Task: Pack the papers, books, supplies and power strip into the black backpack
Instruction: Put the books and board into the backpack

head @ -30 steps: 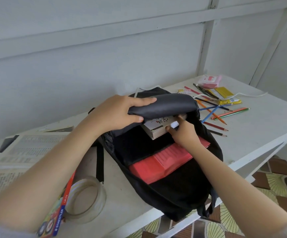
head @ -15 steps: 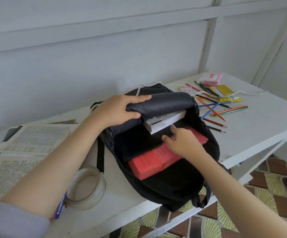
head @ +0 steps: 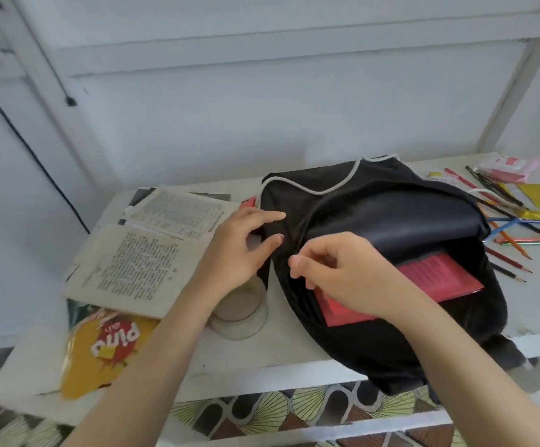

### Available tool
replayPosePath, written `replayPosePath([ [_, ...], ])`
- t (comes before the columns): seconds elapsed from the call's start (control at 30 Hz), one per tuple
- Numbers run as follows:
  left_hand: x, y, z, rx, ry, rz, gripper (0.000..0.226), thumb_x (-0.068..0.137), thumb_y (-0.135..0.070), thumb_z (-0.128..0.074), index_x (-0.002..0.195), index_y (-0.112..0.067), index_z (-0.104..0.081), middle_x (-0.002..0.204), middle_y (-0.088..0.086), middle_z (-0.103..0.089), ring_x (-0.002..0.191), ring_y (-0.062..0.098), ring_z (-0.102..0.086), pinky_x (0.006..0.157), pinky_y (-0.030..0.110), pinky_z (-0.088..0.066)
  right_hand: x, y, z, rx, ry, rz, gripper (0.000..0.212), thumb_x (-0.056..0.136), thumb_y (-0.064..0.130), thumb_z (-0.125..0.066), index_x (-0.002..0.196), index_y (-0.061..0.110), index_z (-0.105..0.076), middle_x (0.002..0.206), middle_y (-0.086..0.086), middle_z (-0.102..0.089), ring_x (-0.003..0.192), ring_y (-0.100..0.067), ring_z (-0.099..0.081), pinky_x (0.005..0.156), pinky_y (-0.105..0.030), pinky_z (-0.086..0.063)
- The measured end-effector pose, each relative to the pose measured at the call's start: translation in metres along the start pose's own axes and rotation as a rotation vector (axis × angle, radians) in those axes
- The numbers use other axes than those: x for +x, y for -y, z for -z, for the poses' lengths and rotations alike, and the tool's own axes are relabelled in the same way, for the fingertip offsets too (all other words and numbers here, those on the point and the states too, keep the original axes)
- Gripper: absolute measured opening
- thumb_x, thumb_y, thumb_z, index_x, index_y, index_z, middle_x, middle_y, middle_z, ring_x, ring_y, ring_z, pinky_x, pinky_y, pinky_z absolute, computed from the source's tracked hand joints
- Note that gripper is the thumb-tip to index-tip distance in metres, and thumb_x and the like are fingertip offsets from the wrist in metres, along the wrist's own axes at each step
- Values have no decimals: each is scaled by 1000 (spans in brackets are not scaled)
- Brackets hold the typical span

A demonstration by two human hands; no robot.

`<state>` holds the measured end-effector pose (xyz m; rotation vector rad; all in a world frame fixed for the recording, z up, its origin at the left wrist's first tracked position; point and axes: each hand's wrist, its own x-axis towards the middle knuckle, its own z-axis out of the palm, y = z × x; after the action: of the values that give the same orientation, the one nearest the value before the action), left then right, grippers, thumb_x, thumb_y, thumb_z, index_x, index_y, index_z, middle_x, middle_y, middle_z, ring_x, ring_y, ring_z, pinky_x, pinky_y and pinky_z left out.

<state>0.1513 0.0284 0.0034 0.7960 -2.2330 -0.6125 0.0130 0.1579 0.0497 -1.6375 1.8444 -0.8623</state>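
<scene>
The black backpack [head: 375,221] lies on the white table [head: 262,356], its top flap folded down over the opening. A red book [head: 439,279] sticks out of the opening on the right. My left hand [head: 242,250] rests against the backpack's left side with its fingers apart and nothing in them. My right hand [head: 336,269] is over the opening's left end, thumb and fingers pinched together at the zip edge. A white cord [head: 310,187] lies across the backpack's top. Printed papers [head: 152,253] are spread to the left.
A yellow packet [head: 100,346] lies under the papers at the front left. A clear tape roll [head: 239,314] sits under my left wrist. Several coloured pencils [head: 513,240], a pink packet [head: 504,164] and a yellow item [head: 534,193] lie at the right.
My left hand let go of the flap, which now lies down over the white book. My right hand moved off the red book to the zip edge. The view swung left.
</scene>
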Motion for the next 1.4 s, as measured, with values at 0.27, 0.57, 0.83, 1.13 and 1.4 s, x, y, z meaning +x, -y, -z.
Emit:
replayPosePath([
  [0.27, -98, 57, 67, 342, -400, 747, 52, 82, -27, -67, 131, -20, -52, 137, 14, -43, 128, 30, -35, 105, 40, -29, 100, 39, -65, -204, 94, 133, 21, 92, 32, -53, 101, 16, -63, 89, 7, -62, 74, -5, -53, 60, -18, -38],
  [0.57, -126, 84, 77, 247, -496, 1109, 76, 78, -38, -68, 139, -10, -32, 133, 18, -46, 123, 39, -38, 100, 47, -34, 194, 23, -105, -440, 129, 104, 54, 92, 31, -53, 140, 11, -37, 140, -10, -47, 125, -27, -45, 98, -33, -37],
  [0.83, -108, 90, 81, 240, -464, 1128, 85, 74, -27, -71, 142, -13, -22, 134, 15, -47, 123, 37, -40, 98, 45, -36, 237, 15, -107, -451, 226, -7, 70, 89, 41, -57, 144, 13, -25, 140, -11, -45, 124, -31, -45, 96, -34, -38],
  [1.13, -113, 98, 82, -169, -723, 997, 68, 81, -4, -65, 137, -24, -32, 131, 3, -52, 117, 22, -50, 95, 36, -42, 274, 3, -104, 111, 99, -295, 77, 87, 11, -64, 148, 5, -16, 146, -17, -32, 130, -33, -37, 96, -39, -39],
  [1.4, -105, 94, 90, -498, -856, 892, 51, 87, 7, -54, 123, -26, -38, 118, 2, -53, 96, 11, -58, 76, 35, -55, 282, 5, -115, 263, 87, -450, 78, 83, 13, -68, 143, 1, -20, 134, -17, -45, 117, -37, -51, 94, -47, -48],
])
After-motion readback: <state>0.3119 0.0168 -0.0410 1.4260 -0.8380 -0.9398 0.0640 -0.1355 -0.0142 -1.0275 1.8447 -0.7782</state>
